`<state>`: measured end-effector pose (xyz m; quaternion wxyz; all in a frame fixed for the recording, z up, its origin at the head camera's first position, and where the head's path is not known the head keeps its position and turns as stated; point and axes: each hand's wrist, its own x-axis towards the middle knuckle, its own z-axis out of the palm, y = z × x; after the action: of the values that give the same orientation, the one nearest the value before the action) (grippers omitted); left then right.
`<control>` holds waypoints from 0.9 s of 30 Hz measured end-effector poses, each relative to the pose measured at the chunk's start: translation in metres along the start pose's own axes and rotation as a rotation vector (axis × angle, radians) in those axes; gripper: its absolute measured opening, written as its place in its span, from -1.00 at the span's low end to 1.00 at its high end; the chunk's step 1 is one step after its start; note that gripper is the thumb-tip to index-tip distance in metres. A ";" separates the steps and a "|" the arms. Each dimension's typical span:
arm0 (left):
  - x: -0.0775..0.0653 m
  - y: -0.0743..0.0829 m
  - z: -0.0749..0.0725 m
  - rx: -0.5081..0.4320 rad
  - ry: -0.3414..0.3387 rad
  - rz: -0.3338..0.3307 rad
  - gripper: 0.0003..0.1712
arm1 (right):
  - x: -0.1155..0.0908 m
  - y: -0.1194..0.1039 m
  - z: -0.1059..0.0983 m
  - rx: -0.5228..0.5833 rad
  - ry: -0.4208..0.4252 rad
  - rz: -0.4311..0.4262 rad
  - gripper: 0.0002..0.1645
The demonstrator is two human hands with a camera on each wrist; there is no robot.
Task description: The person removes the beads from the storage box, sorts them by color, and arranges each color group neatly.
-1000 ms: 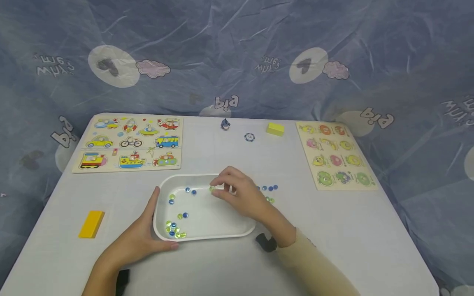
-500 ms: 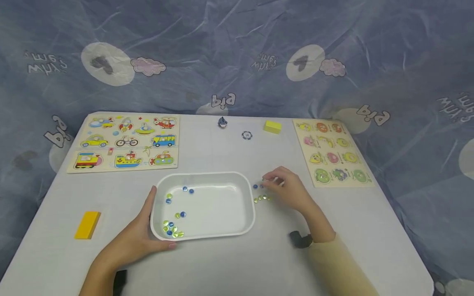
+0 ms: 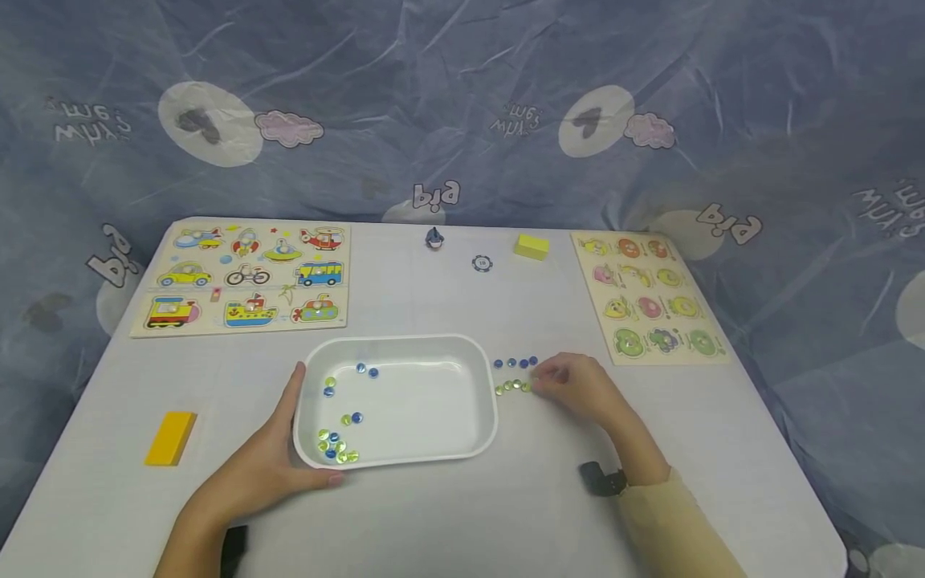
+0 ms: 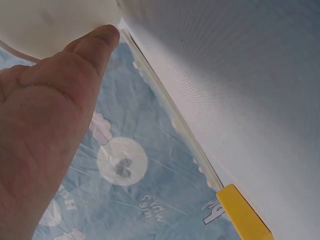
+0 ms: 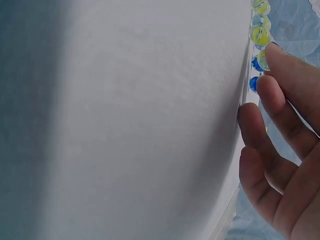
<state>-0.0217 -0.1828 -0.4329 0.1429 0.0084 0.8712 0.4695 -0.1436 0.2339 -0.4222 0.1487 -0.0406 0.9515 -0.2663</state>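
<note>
My left hand (image 3: 253, 461) rests against the left end of a white tray (image 3: 405, 462), straight fingers along its side and thumb along its front edge. Inside the tray lie several blue marbles (image 3: 357, 417) and yellow-green marbles (image 3: 352, 457), mostly at the left. My right hand (image 3: 581, 391), right of the tray, pinches a yellow-green marble (image 5: 263, 60) between thumb and index finger. It is low over the table, at the right end of a row of yellow-green marbles (image 3: 508, 386). Behind that row runs another of blue marbles (image 3: 511, 363).
A vehicle puzzle board (image 3: 238, 277) lies at the back left, a fruit puzzle board (image 3: 650, 301) at the right. Along the back are a small penguin-like figure (image 3: 434, 238), a poker chip (image 3: 482, 263) and a yellow block (image 3: 531, 247). An orange-yellow block (image 3: 170, 438) lies at the left.
My right hand has gone from above the tray, with a yellow-green marble, to the marble rows on the right, then slightly nearer to the yellow-green row's end. My left hand stays at the tray.
</note>
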 end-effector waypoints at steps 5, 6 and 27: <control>0.001 -0.001 0.000 0.006 -0.001 -0.009 0.67 | 0.000 -0.001 0.000 -0.012 -0.013 0.031 -0.77; 0.001 -0.001 0.000 0.007 -0.001 -0.009 0.67 | 0.000 -0.001 0.001 -0.016 -0.016 0.034 -0.77; 0.001 -0.001 0.001 -0.002 0.011 -0.008 0.69 | -0.022 -0.059 0.008 0.157 0.193 -0.430 -0.66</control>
<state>-0.0219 -0.1823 -0.4348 0.1402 0.0021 0.8716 0.4698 -0.1206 0.1826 -0.3926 0.0000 -0.2047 0.9072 -0.3676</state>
